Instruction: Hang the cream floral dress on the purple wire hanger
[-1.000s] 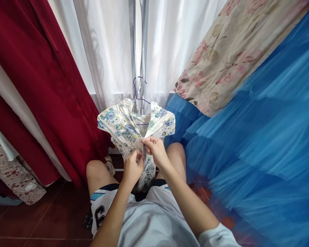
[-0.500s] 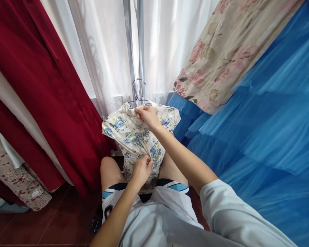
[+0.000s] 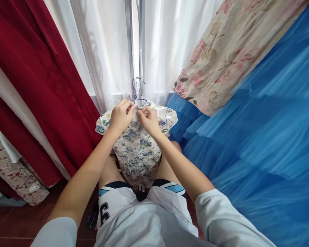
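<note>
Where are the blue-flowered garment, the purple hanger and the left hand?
Blue-flowered garment (image 3: pixel 137 147): head view, middle of its printed body.
Purple hanger (image 3: pixel 135 93): head view, wire just below its hook.
Left hand (image 3: pixel 120 116): head view, back of the hand.

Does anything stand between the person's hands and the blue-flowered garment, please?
Nothing visible does. The left hand and right hand both pinch the garment directly at its neckline. The purple hanger rises just beyond them, not between the hands and the cloth.
</note>
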A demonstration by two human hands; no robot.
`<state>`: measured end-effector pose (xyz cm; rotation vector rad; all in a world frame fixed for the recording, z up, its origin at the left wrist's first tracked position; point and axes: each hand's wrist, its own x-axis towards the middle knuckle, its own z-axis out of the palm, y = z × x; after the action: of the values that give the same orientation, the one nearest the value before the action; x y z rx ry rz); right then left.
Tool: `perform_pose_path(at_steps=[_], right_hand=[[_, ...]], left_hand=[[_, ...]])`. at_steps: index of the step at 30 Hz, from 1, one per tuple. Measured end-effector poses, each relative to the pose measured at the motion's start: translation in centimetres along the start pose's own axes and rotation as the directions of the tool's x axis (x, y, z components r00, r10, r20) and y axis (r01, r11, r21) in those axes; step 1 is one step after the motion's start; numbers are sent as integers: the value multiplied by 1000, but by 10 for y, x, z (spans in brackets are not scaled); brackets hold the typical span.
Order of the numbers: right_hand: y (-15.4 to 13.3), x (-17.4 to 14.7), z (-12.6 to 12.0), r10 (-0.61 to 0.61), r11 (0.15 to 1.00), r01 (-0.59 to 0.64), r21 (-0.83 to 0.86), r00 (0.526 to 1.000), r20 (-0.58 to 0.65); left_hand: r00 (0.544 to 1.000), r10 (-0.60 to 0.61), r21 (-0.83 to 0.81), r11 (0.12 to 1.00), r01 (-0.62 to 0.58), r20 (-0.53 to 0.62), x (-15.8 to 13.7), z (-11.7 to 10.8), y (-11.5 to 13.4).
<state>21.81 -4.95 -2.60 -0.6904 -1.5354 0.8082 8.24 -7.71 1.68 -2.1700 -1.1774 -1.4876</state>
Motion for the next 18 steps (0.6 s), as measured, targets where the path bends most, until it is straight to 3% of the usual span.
perform_pose_path(at_steps=[4, 6, 8, 9, 12, 13, 14, 16, 18], right_hand=[[37, -12, 4, 52, 991, -49, -125, 998, 19], [50, -23, -1, 109, 989, -103, -109, 993, 50], [56, -35, -9, 150, 986, -143, -87, 986, 71], [58, -40, -13, 160, 984, -153, -86, 984, 80], [64, -54, -24, 194, 978, -184, -98, 975, 108], [68, -57, -28, 214, 974, -203, -101, 970, 112], [73, -61, -32, 238, 968, -227, -103, 965, 113], [87, -70, -42, 290, 953, -278, -122, 952, 101], [104, -83, -55, 330, 932, -311, -187, 940, 84]], left_hand=[[966, -101, -22, 995, 98, -236, 7, -15, -31], [916, -213, -51, 977, 208, -339, 5, -31, -66], [838, -371, -142, 928, 344, -399, -6, -43, -107], [761, -494, -240, 870, 431, -421, -15, -45, -125], [415, -864, -567, 502, 653, -286, -56, -35, -161], [334, -920, -616, 386, 687, -204, -72, -26, -164], [300, -943, -624, 320, 713, -142, -88, -14, -163], [338, -938, -602, 315, 734, -79, -119, 11, -151], [415, -909, -589, 345, 731, -18, -141, 34, -131]])
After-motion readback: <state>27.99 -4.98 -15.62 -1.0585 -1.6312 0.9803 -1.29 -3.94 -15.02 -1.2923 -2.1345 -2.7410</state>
